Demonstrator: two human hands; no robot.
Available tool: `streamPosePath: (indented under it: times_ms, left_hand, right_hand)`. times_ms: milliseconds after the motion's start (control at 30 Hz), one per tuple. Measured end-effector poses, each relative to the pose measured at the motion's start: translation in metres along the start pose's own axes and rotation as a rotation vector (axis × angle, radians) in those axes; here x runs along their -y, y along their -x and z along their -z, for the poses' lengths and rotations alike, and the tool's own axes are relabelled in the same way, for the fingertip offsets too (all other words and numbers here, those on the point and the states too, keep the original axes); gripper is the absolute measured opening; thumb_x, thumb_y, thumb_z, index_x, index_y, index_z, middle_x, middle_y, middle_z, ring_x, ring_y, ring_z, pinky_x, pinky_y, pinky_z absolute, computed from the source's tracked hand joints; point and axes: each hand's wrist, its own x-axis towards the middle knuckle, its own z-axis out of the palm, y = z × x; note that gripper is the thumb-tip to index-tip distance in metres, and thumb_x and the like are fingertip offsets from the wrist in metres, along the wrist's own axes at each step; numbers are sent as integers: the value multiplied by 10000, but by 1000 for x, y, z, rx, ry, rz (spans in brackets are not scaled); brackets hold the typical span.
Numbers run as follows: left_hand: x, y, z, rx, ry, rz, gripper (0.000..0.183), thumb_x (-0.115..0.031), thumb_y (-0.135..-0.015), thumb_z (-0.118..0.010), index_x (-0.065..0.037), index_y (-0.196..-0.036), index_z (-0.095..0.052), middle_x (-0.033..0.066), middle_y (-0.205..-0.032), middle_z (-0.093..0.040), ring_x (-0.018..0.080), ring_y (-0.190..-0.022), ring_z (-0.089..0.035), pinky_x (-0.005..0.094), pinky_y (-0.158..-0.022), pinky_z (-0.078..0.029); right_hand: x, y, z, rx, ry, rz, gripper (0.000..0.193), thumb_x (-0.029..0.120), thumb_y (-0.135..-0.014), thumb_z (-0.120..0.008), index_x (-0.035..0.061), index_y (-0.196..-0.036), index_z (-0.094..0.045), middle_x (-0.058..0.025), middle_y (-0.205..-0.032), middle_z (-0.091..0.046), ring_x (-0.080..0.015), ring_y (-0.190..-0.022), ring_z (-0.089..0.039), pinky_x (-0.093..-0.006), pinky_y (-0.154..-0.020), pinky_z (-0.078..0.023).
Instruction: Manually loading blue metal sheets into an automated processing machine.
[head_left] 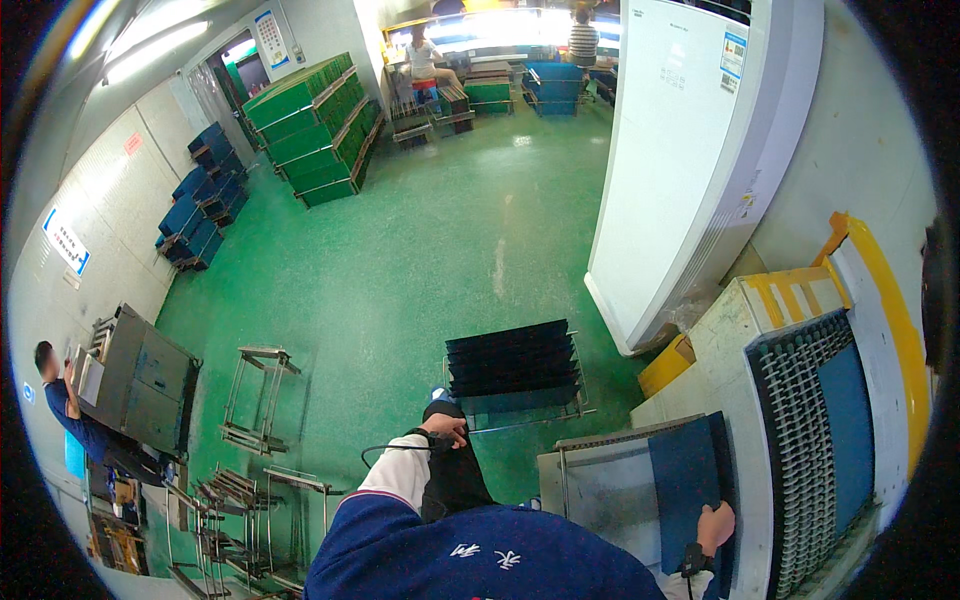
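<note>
My right hand [715, 527] is closed round the edge of a dark blue panel [685, 490], at the right side of a low metal tray [600, 490]. A black sheet-like edge shows just beyond that panel. My left hand [447, 428] hangs over my leg with its fingers curled in, and nothing shows in it. A dark cord runs from that wrist. Ahead of my foot, a wire rack [575, 412] on the floor holds several dark panels [510, 365] standing in rows.
At the right stands a conveyor [805, 450] with a roller bed and another blue panel, behind it a tall white cabinet [670, 150]. Bare metal frames [258, 400] stand left. Green stacked panels [315, 130] and blue stacks [190, 230] line the far left. A person [75, 415] works beside a grey cabinet [140, 380].
</note>
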Motion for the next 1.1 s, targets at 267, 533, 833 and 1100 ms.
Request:
streamPosePath:
  times_ms: [267,533,833,1100]
  left_hand:
    - [8,-18,4,19,11,47,476,-337,-907,-478,124,-1013,-528,205,-819,-653,219,-529,-609,323,-475,-475]
    - [6,-13,3,26,37,64,478,-336,-903,-485,125,-1023,-526,210,-835,-651,217,-544,-613,324,-465,-474]
    - [10,-15,12,59,18,28,448,-297,-894,-505,145,-966,-520,243,-850,-632,307,-753,-651,351,-594,-533]
    - [6,-3,5,42,24,-29,472,-318,-906,-477,145,-989,-517,233,-843,-638,287,-711,-641,345,-587,-523]
  right_hand:
    - [0,0,-2,-34,10,8,331,171,-668,-713,3,-938,-625,-185,-950,-630,-332,-901,-600,-397,-779,-461]
    - [3,1,2,-22,11,8,323,177,-672,-709,-2,-928,-622,-189,-946,-627,-336,-896,-599,-401,-767,-465]
    - [-1,-5,0,-108,30,54,332,189,-676,-713,-9,-923,-612,-200,-910,-622,-360,-889,-592,-418,-752,-465]
    - [-5,-1,-5,0,30,69,433,211,-688,-698,-45,-1021,-593,-217,-1009,-601,-362,-970,-558,-411,-835,-436]
